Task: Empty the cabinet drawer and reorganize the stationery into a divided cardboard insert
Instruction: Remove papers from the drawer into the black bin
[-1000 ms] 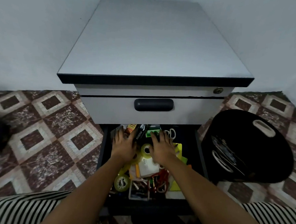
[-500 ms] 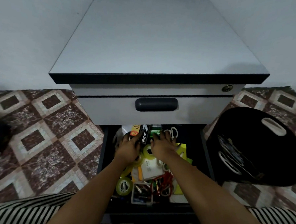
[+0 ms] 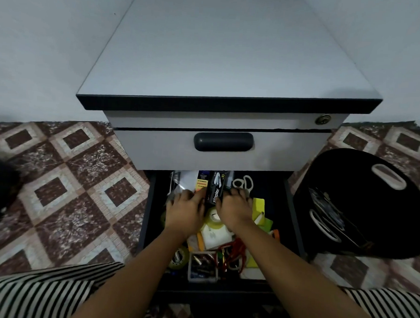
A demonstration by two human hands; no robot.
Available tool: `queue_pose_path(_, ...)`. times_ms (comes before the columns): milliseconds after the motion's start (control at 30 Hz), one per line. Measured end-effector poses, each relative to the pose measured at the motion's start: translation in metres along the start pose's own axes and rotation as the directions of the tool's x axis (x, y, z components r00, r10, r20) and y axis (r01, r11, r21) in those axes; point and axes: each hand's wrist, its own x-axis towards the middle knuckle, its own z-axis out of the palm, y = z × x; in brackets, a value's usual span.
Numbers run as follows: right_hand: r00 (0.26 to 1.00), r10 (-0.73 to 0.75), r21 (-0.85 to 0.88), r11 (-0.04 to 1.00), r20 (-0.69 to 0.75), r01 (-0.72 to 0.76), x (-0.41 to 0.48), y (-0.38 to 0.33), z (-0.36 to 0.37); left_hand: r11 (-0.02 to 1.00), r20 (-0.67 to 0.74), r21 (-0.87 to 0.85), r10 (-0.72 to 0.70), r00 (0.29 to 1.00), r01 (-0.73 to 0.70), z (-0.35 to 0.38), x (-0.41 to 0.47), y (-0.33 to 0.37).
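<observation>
Drawer (image 3: pixel 275 198): right hand (image 3: pixel 235 208) nearer stapler box (image 3: pixel 216 186)

so the person's wearing some striped fabric (image 3: pixel 39 293), thin black and white bands running roughly across the frame. it shows in both bottom corners, a big patch on the left side and a smaller one on the right, looks like the same cloth over each leg. can't tell if it's trousers or a long top tbh. both forearms (image 3: pixel 135 271) are bare right down to the bottom edge, and the left hand (image 3: pixel 184 212) and right hand (image 3: pixel 235 208) are bare too
</observation>
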Motion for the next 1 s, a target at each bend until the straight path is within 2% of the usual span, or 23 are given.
queue_pose_path(100, 0.997, 0.048, 0.045, 0.998, -0.056, -0.045, 0.002, -0.005, -0.004, 0.998, -0.189, 0.046, -0.033, 0.981, 0.042, -0.009, 0.002, -0.002)
queue_pose_path(200, 0.994, 0.102, 0.082, 0.992, -0.039, -0.098, 0.007, -0.011, -0.003, 0.992, -0.239, -0.035, -0.123, 0.963, 0.118, -0.011, 0.012, -0.008)
queue_pose_path(300, 0.991, 0.132, 0.131, 0.983, -0.014, -0.129, 0.009, -0.017, -0.004, 0.963, -0.083, -0.096, -0.258, 0.962, 0.25, -0.008, 0.022, -0.012)
queue_pose_path(400, 0.987, 0.157, 0.17, 0.972, 0.047, -0.163, 0.009, -0.026, -0.009, 0.931, 0.018, -0.205, -0.306, 0.952, 0.303, -0.005, 0.028, -0.011)
queue_pose_path(533, 0.971, 0.205, 0.17, 0.96, 0.126, -0.224, 0.014, -0.037, -0.01, 0.82, 0.13, -0.401, -0.391, 0.911, 0.409, 0.0, 0.033, -0.005)
queue_pose_path(600, 0.966, 0.226, 0.176, 0.953, 0.125, -0.246, 0.017, -0.041, -0.009, 0.815, 0.149, -0.409, -0.383, 0.911, 0.41, 0.001, 0.034, -0.006)
queue_pose_path(733, 0.964, 0.229, 0.253, 0.933, 0.132, -0.256, 0.025, -0.046, -0.007, 0.887, 0.202, -0.298, -0.301, 0.932, 0.352, 0.009, 0.038, -0.014)
queue_pose_path(867, 0.967, 0.22, 0.307, 0.918, 0.129, -0.25, 0.03, -0.05, -0.008, 0.901, 0.229, -0.276, -0.277, 0.933, 0.335, 0.006, 0.034, -0.011)
queue_pose_path(1000, 0.956, 0.252, 0.5, 0.815, 0.149, -0.293, 0.034, -0.045, -0.003, 0.928, 0.195, -0.258, -0.221, 0.955, 0.268, 0.007, 0.032, -0.013)
